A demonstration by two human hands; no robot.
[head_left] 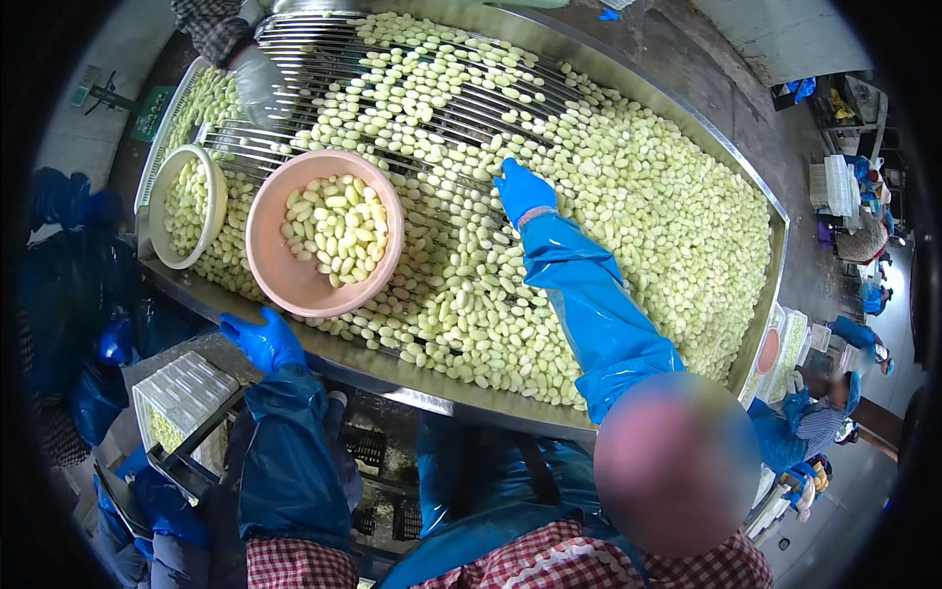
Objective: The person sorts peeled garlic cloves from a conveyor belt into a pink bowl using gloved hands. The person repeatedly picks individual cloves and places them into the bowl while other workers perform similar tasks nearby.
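Observation:
Pale green, oval pieces (677,216), whose kind I cannot make out, cover a large metal sorting table. My right hand (525,190), in a blue glove, reaches over the middle of them. Its fingers are curled together among the pieces, and whatever they hold is hidden. Left of it, a pink bowl (263,245) partly filled with larger-looking pale green pieces (339,226) rests on the table near the front edge. My left hand (265,340), also blue-gloved, is at the table's front edge just below the bowl. Its thumb and fingers are apart and hold nothing.
A cream bowl (213,221) of pieces stands left of the pink one. Metal bars (304,49) show through at the back. Another person's pale-gloved hand (261,86) is at the far left. White baskets (186,388) stand below the front edge. Other people are at the right.

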